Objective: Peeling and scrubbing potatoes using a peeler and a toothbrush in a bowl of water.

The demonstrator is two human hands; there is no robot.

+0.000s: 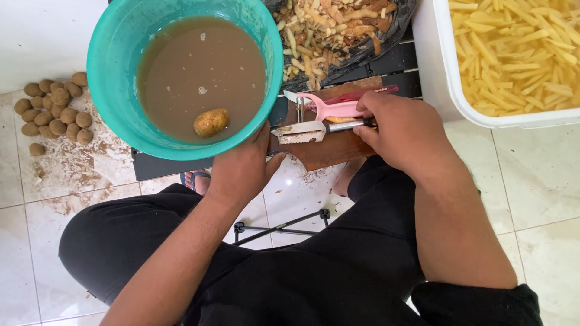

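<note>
in the head view, the left hand (241, 169) is gripping the near rim of the teal bowl (115, 90), fingers curled over the edge and thumb outside. the bowl is sitting on a dark slatted tabletop (399, 60) and is holding muddy brown water, with one potato (211, 122) floating near the near side, just beside the left hand.

the right hand (402, 130) is closing around the handle of a metal tool, its crinkled blade (299, 132) sticking out to the left. the blade is lying on a wooden board (338, 151), touching it, with a pink peeler (332, 108) just beyond it on the same board.

behind the board, a heap of peels (335, 27) is lying on a black bag (396, 30). at the right, a white tub (438, 66) is holding cut potato strips (519, 54) in water. on the tiled floor (538, 175) at the left, a pile of unwashed potatoes (54, 111) is sitting among loose dirt, well apart from both hands. the person is sitting in black trousers, knees apart.
</note>
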